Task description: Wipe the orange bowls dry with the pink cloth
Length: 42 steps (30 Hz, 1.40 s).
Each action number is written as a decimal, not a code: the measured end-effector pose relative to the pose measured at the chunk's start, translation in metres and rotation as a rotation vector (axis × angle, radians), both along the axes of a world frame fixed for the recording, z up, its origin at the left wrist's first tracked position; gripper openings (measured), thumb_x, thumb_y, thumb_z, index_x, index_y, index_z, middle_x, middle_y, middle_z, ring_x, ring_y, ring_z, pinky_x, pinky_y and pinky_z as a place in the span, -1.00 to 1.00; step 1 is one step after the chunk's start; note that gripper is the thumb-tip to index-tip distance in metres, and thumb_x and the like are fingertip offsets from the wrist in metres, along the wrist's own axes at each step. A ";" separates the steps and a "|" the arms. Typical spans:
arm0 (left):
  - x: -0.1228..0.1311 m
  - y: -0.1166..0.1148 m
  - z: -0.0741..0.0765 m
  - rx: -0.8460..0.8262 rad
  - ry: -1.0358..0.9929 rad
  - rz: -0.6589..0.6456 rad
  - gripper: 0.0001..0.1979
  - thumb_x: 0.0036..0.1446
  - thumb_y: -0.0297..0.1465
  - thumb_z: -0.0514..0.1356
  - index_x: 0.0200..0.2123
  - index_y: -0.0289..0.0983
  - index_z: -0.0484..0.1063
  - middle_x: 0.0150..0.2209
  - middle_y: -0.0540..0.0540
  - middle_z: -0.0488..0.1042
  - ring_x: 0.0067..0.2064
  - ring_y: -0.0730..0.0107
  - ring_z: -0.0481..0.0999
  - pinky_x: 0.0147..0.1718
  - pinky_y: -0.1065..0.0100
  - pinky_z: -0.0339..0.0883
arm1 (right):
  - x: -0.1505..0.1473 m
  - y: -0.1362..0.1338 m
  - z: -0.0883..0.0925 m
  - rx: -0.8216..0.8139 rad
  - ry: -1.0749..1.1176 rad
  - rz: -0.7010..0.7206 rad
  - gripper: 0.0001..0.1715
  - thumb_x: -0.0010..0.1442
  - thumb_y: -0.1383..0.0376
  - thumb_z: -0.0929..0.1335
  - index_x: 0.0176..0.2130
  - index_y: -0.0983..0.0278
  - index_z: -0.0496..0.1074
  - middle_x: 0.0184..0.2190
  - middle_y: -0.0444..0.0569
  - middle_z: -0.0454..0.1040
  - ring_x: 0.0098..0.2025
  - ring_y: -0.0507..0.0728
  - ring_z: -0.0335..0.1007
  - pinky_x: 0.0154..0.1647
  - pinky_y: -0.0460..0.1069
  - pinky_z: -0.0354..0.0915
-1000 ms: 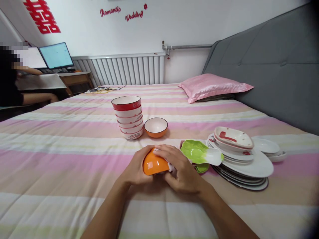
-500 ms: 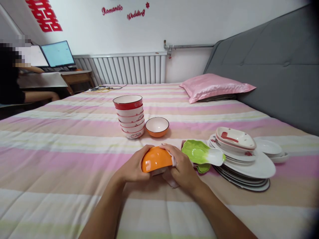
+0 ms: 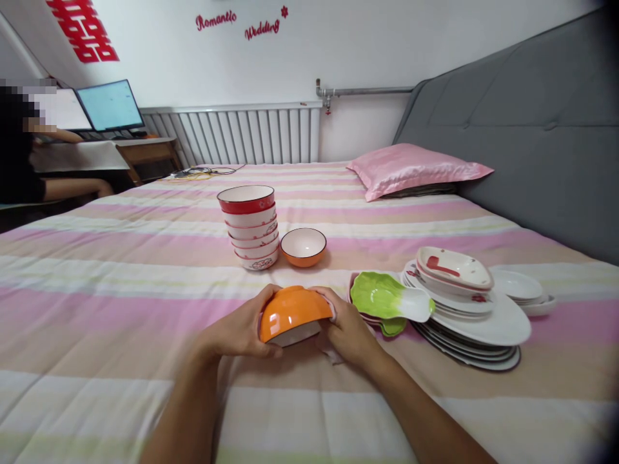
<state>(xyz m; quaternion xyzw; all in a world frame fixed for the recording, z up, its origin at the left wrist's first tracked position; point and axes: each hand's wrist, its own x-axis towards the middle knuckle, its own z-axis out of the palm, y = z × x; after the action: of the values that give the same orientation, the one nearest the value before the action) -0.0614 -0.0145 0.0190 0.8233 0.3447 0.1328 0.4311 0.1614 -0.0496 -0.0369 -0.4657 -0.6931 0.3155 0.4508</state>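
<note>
An orange bowl (image 3: 296, 314) is held tilted above the striped bedsheet, its glossy outside up and its pale inside facing down toward me. My left hand (image 3: 242, 328) grips its left side, thumb under the rim. On the right side, my right hand (image 3: 351, 328) presses a pale cloth (image 3: 331, 351) against the rim; most of the cloth is hidden by the fingers. Just beyond, a second orange bowl (image 3: 304, 248) with a white inside sits upright, beside a tall stack of red-and-white bowls (image 3: 251, 235).
Right of my hands lie green leaf-shaped dishes (image 3: 387, 296) and a stack of plates (image 3: 503, 325) topped by an oval dish (image 3: 454, 267). Small white dishes (image 3: 520, 285) sit behind. A pink pillow (image 3: 418, 169) rests near the grey headboard (image 3: 522, 109). A person (image 3: 19, 154) sits at a desk, far left.
The orange bowl has shifted slightly left and tipped, so more of its inside shows. My left hand has moved left with it; the cloth stays at the right rim.
</note>
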 end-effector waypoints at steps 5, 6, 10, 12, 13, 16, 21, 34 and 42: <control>-0.001 0.000 -0.002 0.075 0.007 0.014 -0.24 -0.19 -0.42 0.33 0.10 -0.17 0.08 0.02 -0.11 0.30 0.06 0.09 0.35 0.03 0.13 0.32 | -0.002 0.000 -0.001 0.038 -0.005 -0.059 -0.32 -0.07 0.56 0.22 0.05 0.20 0.34 -0.07 -0.04 0.53 -0.03 0.17 0.45 -0.01 0.06 0.36; 0.000 0.000 -0.002 0.102 0.001 0.020 -0.23 -0.20 -0.44 0.32 0.11 -0.17 0.07 0.03 -0.11 0.30 0.07 0.08 0.34 0.03 0.12 0.32 | -0.002 -0.001 -0.001 0.063 -0.008 -0.075 -0.32 -0.06 0.56 0.22 0.06 0.21 0.34 -0.06 -0.04 0.53 -0.02 0.17 0.45 -0.01 0.06 0.36; 0.007 0.000 -0.007 0.147 -0.037 0.011 -0.17 -0.19 -0.50 0.29 0.17 -0.18 0.02 0.11 -0.16 0.26 0.11 0.06 0.31 0.05 0.12 0.30 | -0.002 -0.005 0.001 0.271 -0.087 -0.189 -0.38 -0.02 0.51 0.24 0.06 0.30 0.34 0.00 0.06 0.49 0.04 0.19 0.42 0.07 0.09 0.35; 0.010 0.000 -0.010 0.111 -0.039 -0.009 -0.12 -0.17 -0.47 0.32 0.20 -0.18 -0.02 0.16 -0.19 0.23 0.15 0.05 0.29 0.08 0.10 0.28 | -0.004 -0.008 0.004 0.403 -0.186 -0.268 -0.40 0.02 0.53 0.21 0.06 0.31 0.35 0.01 0.08 0.48 0.08 0.19 0.40 0.11 0.11 0.34; 0.011 0.000 -0.011 0.087 -0.045 -0.022 -0.07 -0.18 -0.44 0.36 0.23 -0.18 -0.05 0.19 -0.20 0.19 0.17 0.03 0.26 0.11 0.08 0.25 | -0.005 -0.010 0.005 0.459 -0.250 -0.298 -0.40 0.04 0.55 0.18 0.06 0.32 0.35 0.01 0.09 0.48 0.09 0.19 0.39 0.11 0.12 0.34; 0.012 0.000 -0.013 0.044 -0.109 -0.059 0.10 -0.24 -0.32 0.45 0.28 -0.17 -0.14 0.29 -0.24 0.06 0.27 -0.05 0.12 0.21 -0.01 0.09 | -0.010 -0.016 0.009 0.581 -0.409 -0.348 -0.40 0.07 0.59 0.13 0.04 0.34 0.38 0.00 0.13 0.49 0.07 0.21 0.41 0.06 0.13 0.38; 0.011 -0.005 -0.009 0.075 -0.260 -0.039 -0.01 -0.22 -0.08 0.42 0.23 -0.21 0.05 0.27 -0.27 0.12 0.27 -0.13 0.12 0.23 -0.06 0.03 | -0.019 -0.020 0.012 0.722 -0.473 -0.339 -0.51 0.14 0.57 0.18 0.01 0.35 0.40 0.00 0.13 0.50 0.04 0.23 0.42 0.03 0.15 0.40; 0.023 -0.017 0.005 0.147 -0.099 -0.045 -0.26 -0.30 -0.57 0.19 0.07 -0.24 0.13 0.06 -0.15 0.31 0.01 0.10 0.37 0.00 0.12 0.35 | -0.020 -0.020 0.014 0.674 -0.286 -0.059 -0.36 0.01 0.55 0.20 0.10 0.31 0.28 0.06 0.08 0.45 0.13 0.18 0.34 0.14 0.16 0.32; 0.015 -0.010 -0.003 0.165 -0.092 -0.061 -0.18 -0.30 -0.57 0.20 0.13 -0.21 0.07 0.11 -0.16 0.27 0.03 0.10 0.37 -0.01 0.14 0.35 | -0.017 -0.014 0.008 0.507 -0.175 -0.006 -0.33 -0.03 0.57 0.24 0.08 0.27 0.31 0.07 0.06 0.43 0.16 0.17 0.30 0.20 0.15 0.24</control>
<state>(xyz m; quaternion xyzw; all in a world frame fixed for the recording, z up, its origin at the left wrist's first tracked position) -0.0460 -0.0247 0.0164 0.8590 0.2872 0.1854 0.3810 0.1444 -0.0635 -0.0285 -0.3654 -0.7848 0.0889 0.4926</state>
